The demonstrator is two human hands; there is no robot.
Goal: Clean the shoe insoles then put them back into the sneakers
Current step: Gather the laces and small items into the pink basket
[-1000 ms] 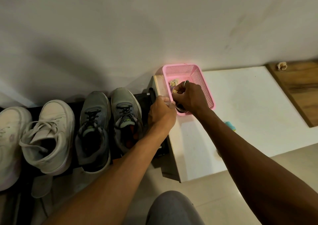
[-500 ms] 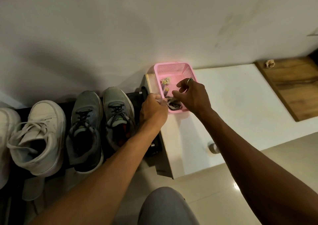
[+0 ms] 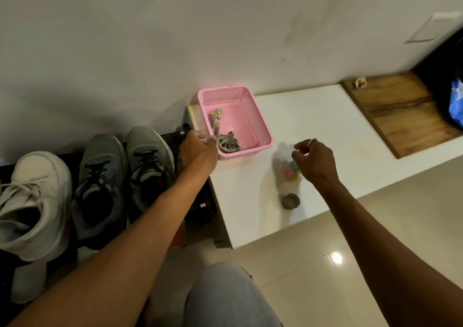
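2 gray sneakers are standing side by side, toes to the wall, on a dark rack, with 1 white sneaker just beside them on the left. Their openings are lying in shadow, so whether insoles are sitting inside cannot be told. The left hand is reaching over the rack, its fingers curling round the near left corner of a pink basket and grasping it. The basket is sitting on the left end of a white bench against the wall and is holding a bundle of gray laces and some small items. The right hand, wearing 1 ring, is hovering over the bench, apart from the basket, fingers loosely curled and grasping nothing. Pastel blocks are lying just beneath it, and a gray round object is resting nearer the bench edge.
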